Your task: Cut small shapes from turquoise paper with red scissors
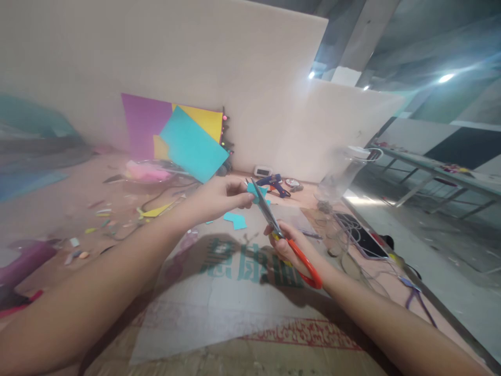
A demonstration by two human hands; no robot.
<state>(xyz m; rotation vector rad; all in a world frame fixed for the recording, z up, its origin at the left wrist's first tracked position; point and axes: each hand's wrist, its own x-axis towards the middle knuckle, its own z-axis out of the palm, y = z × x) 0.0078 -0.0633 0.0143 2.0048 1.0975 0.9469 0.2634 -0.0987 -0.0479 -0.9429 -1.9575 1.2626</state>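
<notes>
A wide pink work surface, littered with paper scraps, runs back to a pale wall where large coloured sheets in purple, yellow and teal lean. A printed sheet covers the near part of the surface, under the person's two bare forearms. The left hand is held out above it, its fingers pinched shut on a small teal paper piece. The right hand is closed through the orange handles of a pair of scissors, whose blades stand only slightly apart and angle up into the teal paper piece, close to the left fingertips. A blue glue gun lies beyond, and a teal scrap rests on the surface below the hands. With so little paper to hold, the blades could nick a fingertip, or the piece could twist and the cut wander.
</notes>
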